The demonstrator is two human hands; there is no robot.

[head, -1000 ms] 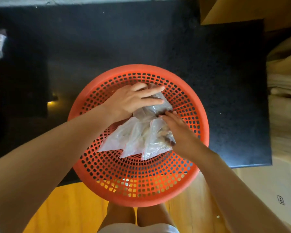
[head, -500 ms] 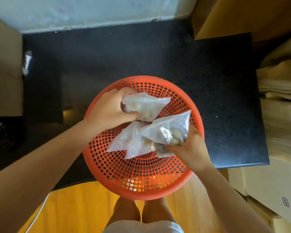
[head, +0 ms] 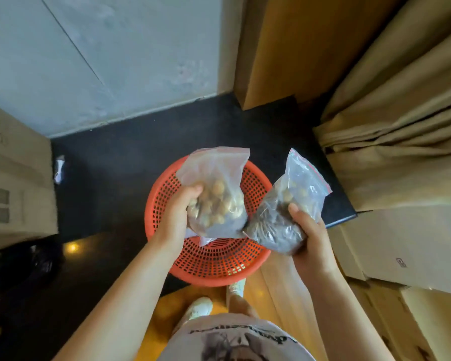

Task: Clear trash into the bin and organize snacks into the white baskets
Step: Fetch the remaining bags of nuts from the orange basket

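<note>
My left hand grips a clear zip bag of round tan snacks, held upright above the orange perforated basket. My right hand grips a second clear zip bag with a red seal strip, holding dark and tan pieces, to the right of the basket's rim. The two bags nearly touch at their lower corners. A bit of another clear bag shows in the basket below the left bag; most of the basket's inside is hidden by the bags.
The basket sits on a black mat against a grey wall. Cardboard boxes stand at the right, beige curtains behind them. A box stands at the left, a small wrapper beside it. My feet stand on wood floor.
Both hands have lifted a bag each up out of the basket and moved them apart. The view has tilted up, showing the wall and curtains.
</note>
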